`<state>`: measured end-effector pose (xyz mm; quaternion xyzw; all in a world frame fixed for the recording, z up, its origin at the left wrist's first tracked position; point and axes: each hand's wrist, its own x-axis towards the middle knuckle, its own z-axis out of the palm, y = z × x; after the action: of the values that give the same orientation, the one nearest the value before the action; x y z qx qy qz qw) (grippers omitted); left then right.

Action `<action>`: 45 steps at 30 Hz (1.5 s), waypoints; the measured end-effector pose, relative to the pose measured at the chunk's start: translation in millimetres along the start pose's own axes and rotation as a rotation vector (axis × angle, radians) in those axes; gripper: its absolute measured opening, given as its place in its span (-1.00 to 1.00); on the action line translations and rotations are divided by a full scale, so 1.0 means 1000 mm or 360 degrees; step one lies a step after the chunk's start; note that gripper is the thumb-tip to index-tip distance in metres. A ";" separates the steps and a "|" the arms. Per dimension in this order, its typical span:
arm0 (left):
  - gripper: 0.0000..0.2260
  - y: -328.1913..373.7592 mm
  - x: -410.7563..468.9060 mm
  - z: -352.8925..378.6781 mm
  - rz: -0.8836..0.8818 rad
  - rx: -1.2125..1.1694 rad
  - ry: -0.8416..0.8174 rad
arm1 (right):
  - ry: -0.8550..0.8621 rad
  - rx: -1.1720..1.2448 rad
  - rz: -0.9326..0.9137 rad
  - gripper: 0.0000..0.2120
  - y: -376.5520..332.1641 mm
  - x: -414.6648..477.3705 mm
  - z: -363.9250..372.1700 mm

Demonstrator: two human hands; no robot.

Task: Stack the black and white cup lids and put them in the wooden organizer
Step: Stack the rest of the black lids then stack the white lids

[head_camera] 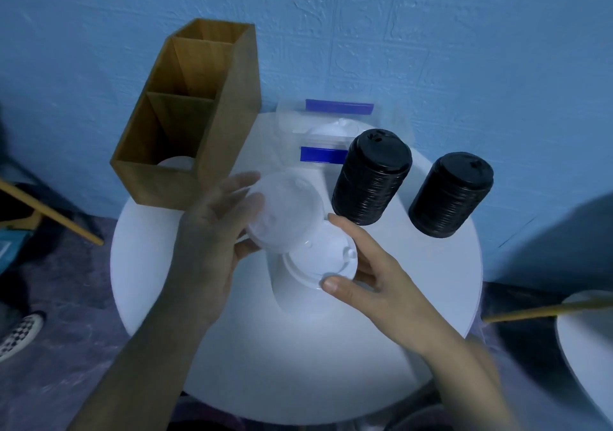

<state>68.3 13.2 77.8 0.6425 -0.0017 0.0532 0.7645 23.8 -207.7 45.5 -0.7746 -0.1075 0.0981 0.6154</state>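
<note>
Over the middle of the round white table [298, 347], the person is holding two white lids edge to edge. The left hand [212, 228] is gripping the upper lid [285, 208], fingers spreading behind its far rim and thumb tucking under its near edge, though blur is hiding the finer detail. The right hand [374, 274] is pinching the lower lid [320, 259], thumb pressing on the near rim, fingers lying underneath, forefinger stretching free alongside. The upper lid is tilting toward the camera and its lower rim is overlapping the far-left edge of the lower lid, so they are sitting up-left and down-right of each other rather than centre over centre. Nesting them is probably calling for the upper one to slide down and right until the rims are lining up. The wooden organizer [229, 115] is standing to the left and farther back, its three compartments running away toward the wall, which is leaving the left hand nearer to it. A stored white lid [175, 162] is lying in its nearest compartment. The near black stack [371, 181] is standing just beyond the right forefinger, the far black stack [451, 195] farther right.
</note>
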 end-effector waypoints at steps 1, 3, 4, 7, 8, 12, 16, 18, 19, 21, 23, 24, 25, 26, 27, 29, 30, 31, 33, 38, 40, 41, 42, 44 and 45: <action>-0.69 -0.003 -0.003 0.003 0.0076 0.0180 0.0021 | -0.0004 -0.0001 -0.0008 -0.34 -0.001 -0.001 0.000; -0.77 -0.008 -0.006 0.007 0.0159 0.0371 0.0012 | -0.0014 -0.0019 -0.0039 -0.35 -0.002 -0.001 0.000; -0.79 -0.011 -0.007 0.008 0.0184 0.0429 -0.0002 | -0.0012 -0.0031 -0.0051 -0.34 -0.002 -0.001 0.000; -0.80 -0.016 -0.010 0.009 0.0280 0.0628 -0.0024 | 0.0015 -0.0024 -0.0035 -0.25 0.003 0.000 0.000; -0.79 -0.017 -0.011 0.009 0.0294 0.0686 -0.0062 | 0.0035 -0.0024 -0.0022 -0.20 0.005 0.000 0.000; -0.70 -0.024 -0.014 0.010 0.0318 0.0847 -0.0133 | 0.0053 -0.0040 -0.0019 -0.13 0.008 -0.002 0.000; -0.69 -0.029 -0.017 0.009 0.0336 0.0852 -0.0113 | 0.0028 -0.0029 -0.0028 -0.13 0.007 -0.002 0.001; -0.72 -0.033 -0.021 0.011 0.0379 0.0899 -0.0088 | 0.0023 -0.0043 -0.0034 -0.16 0.006 -0.001 0.001; -0.76 -0.035 -0.023 0.011 0.0422 0.0937 -0.0060 | 0.0020 -0.0048 -0.0041 -0.17 0.006 -0.001 0.001; -0.82 -0.039 -0.025 0.011 0.0539 0.1013 -0.0002 | 0.0020 -0.0048 -0.0045 -0.19 0.006 -0.001 0.001; -0.76 -0.043 -0.024 0.012 0.0611 0.1070 0.0023 | 0.0020 -0.0052 -0.0041 -0.19 0.005 0.000 0.001; -0.71 -0.044 -0.023 0.012 0.0625 0.1088 0.0028 | 0.0015 -0.0055 -0.0042 -0.18 0.005 0.000 0.000; -0.66 -0.045 -0.022 0.011 0.0637 0.1102 0.0032 | 0.0007 -0.0059 -0.0045 -0.18 0.005 0.000 0.000; -0.61 -0.046 -0.021 0.011 0.0654 0.1113 0.0034 | -0.0005 -0.0065 -0.0051 -0.18 0.004 0.001 0.000; -0.59 -0.046 -0.020 0.010 0.0678 0.1117 0.0034 | -0.0021 -0.0070 -0.0057 -0.19 0.003 0.001 -0.001; -0.61 -0.048 -0.018 0.008 0.0706 0.1091 0.0015 | -0.0047 -0.0062 -0.0059 -0.25 0.001 0.001 -0.003; -0.65 -0.048 -0.018 0.008 0.0699 0.1062 -0.0008 | -0.0051 -0.0055 -0.0063 -0.29 0.000 0.000 -0.004; -0.69 -0.047 -0.018 0.008 0.0677 0.1027 -0.0037 | -0.0046 -0.0050 -0.0070 -0.33 -0.001 0.000 -0.004; -0.71 -0.047 -0.020 0.010 0.0593 0.0943 -0.0104 | -0.0015 -0.0048 -0.0074 -0.39 -0.002 0.000 -0.004; -0.58 -0.053 -0.020 0.010 0.0329 0.0728 -0.0358 | 0.0020 -0.0011 -0.0050 -0.41 0.000 0.000 -0.003; -0.52 -0.054 -0.019 0.007 0.0296 0.0698 -0.0467 | 0.0010 -0.0005 -0.0032 -0.41 0.001 0.000 -0.003; -0.46 -0.054 -0.019 0.004 0.0292 0.0685 -0.0521 | 0.0008 -0.0006 -0.0031 -0.40 0.000 -0.001 -0.003; -0.39 -0.054 -0.018 0.002 0.0277 0.0673 -0.0574 | 0.0009 -0.0011 -0.0037 -0.39 0.000 0.000 -0.003; -0.32 -0.056 -0.018 -0.002 0.0235 0.0661 -0.0660 | 0.0008 -0.0029 -0.0039 -0.31 0.000 -0.001 -0.003; -0.33 -0.056 -0.018 -0.004 0.0225 0.0652 -0.0691 | 0.0006 -0.0046 -0.0043 -0.26 0.001 0.000 -0.002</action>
<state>55.2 5.8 20.7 0.7778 -0.1990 -0.0332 0.5952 24.0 -209.7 45.4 -0.7821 -0.1182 0.0868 0.6057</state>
